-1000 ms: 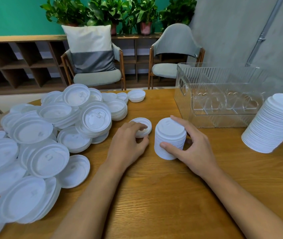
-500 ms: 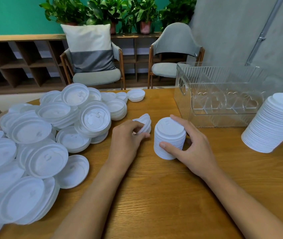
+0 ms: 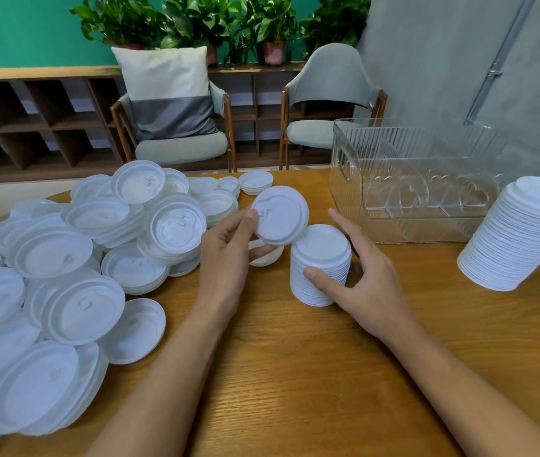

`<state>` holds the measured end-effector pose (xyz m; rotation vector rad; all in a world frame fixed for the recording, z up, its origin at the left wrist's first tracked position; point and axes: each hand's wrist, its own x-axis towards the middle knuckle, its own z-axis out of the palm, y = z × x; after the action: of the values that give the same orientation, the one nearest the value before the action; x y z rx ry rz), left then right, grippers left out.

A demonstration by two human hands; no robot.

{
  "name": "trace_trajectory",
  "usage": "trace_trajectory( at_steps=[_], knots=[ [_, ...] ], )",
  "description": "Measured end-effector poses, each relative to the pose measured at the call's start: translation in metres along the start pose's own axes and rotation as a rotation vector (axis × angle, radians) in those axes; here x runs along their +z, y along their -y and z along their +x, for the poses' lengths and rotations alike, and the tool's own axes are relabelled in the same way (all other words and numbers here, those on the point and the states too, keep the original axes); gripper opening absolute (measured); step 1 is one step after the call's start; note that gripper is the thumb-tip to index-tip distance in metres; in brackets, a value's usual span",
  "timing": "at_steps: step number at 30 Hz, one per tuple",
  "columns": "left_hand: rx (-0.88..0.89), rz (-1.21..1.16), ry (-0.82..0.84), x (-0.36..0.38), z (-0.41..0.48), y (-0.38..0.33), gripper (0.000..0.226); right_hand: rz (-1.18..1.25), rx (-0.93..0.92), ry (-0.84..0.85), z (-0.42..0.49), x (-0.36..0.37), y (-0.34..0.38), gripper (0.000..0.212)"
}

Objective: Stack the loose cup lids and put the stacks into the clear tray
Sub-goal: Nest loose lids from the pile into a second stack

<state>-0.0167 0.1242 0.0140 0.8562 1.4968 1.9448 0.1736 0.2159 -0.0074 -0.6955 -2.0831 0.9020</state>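
Note:
My left hand [image 3: 227, 255] pinches a single white cup lid [image 3: 280, 214], tilted up just above and left of a small stack of lids [image 3: 319, 265]. My right hand [image 3: 357, 275] grips that stack from the right, thumb on its front and fingers behind it. Another small lid [image 3: 267, 255] lies on the table under the lifted one. A large heap of loose lids [image 3: 80, 258] covers the table's left side. The clear tray [image 3: 426, 179] stands at the back right with no lids visible inside.
A tall stack of lids [image 3: 522, 235] leans at the right edge, in front of the tray. Two chairs [image 3: 176, 127] stand behind the wooden table [image 3: 295, 374]. Bare table surface lies between my forearms and toward the near edge.
My left hand has picked a lid up off the table and raised it, tilted, toward the top of the small stack. My right hand has kept hold of the stack.

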Motion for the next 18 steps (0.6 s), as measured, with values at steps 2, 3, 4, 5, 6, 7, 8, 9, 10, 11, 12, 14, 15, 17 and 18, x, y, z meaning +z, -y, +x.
trace_trajectory(
  at_steps=[2,3,4,5,6,7,8,9,10,11,12,14,15,17,18],
  knots=[
    [-0.024,-0.003,0.044,0.002,-0.001,-0.001,0.030,0.009,-0.004,0.007,0.000,0.000,0.002,0.089],
    [-0.025,0.019,0.069,0.004,-0.001,0.000,0.030,0.016,-0.011,0.013,-0.001,0.001,0.002,0.091],
    [-0.016,0.056,0.091,0.006,-0.002,0.001,0.030,0.027,-0.018,0.023,-0.001,0.001,0.003,0.092],
    [0.004,0.099,0.107,0.008,-0.004,0.002,0.028,0.039,-0.027,0.036,-0.001,0.001,0.003,0.092],
    [0.031,0.138,0.116,0.010,-0.005,0.004,0.024,0.047,-0.038,0.048,-0.002,0.001,0.004,0.092],
    [0.058,0.167,0.116,0.011,-0.006,0.005,0.020,0.047,-0.049,0.056,-0.002,0.002,0.003,0.091],
    [0.084,0.194,0.114,0.011,-0.007,0.006,0.015,0.040,-0.060,0.058,-0.002,0.002,0.003,0.089],
    [0.115,0.233,0.109,0.010,-0.007,0.007,0.013,0.033,-0.069,0.056,-0.002,0.002,0.003,0.086],
    [0.150,0.286,0.106,0.010,-0.008,0.009,0.013,0.031,-0.074,0.050,-0.002,0.003,0.002,0.083],
    [0.182,0.342,0.101,0.010,-0.008,0.010,0.016,0.032,-0.074,0.043,-0.002,0.003,0.002,0.080],
    [0.205,0.384,0.100,0.011,-0.010,0.011,0.020,0.031,-0.071,0.037,-0.002,0.003,0.001,0.077],
    [0.223,0.412,0.129,0.016,-0.015,0.011,0.026,0.020,-0.070,0.026,-0.002,0.004,0.001,0.070],
    [0.223,0.412,0.156,0.018,-0.017,0.010,0.031,0.021,-0.071,0.023,-0.002,0.003,0.001,0.068],
    [0.236,0.440,0.190,0.021,-0.021,0.010,0.044,0.027,-0.072,0.025,-0.002,0.003,0.000,0.068],
    [0.248,0.460,0.191,0.021,-0.021,0.010,0.050,0.026,-0.073,0.026,-0.002,0.003,0.000,0.070]
  ],
)
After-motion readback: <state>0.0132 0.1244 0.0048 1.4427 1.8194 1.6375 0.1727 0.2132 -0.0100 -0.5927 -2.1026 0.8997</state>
